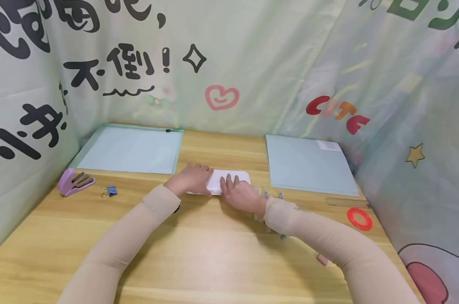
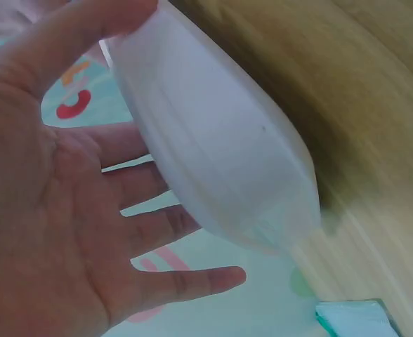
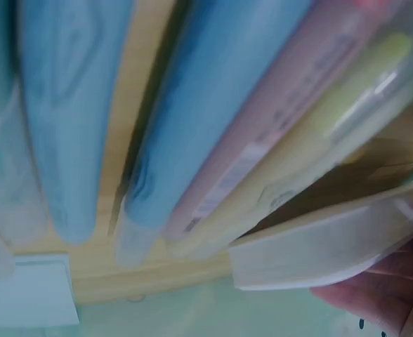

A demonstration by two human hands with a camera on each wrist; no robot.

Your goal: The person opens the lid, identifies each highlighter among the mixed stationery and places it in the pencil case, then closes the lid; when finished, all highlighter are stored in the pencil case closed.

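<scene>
A white rounded case [image 1: 229,179] lies on the table in front of me. My left hand [image 1: 191,179] holds its left end, thumb on the near side, fingers along the far side; the left wrist view shows the case [image 2: 227,133] between the thumb and the spread fingers of that hand [image 2: 66,203]. On the right part of the top rest the bent fingers of my right hand [image 1: 242,193], its thumb hidden. Several pens, a blue one [image 3: 199,105] and a pink one [image 3: 270,112] among them, lie below the right wrist, beside the case [image 3: 319,246].
Pale blue folders lie at the back left [image 1: 128,150] and back right [image 1: 309,164]. A purple stapler [image 1: 67,182] and a blue binder clip [image 1: 111,191] sit at left. At right are a red ring [image 1: 359,218], a clear ruler [image 1: 343,202] and a small pink block [image 1: 322,259]. Printed curtains [image 1: 252,63] surround the table.
</scene>
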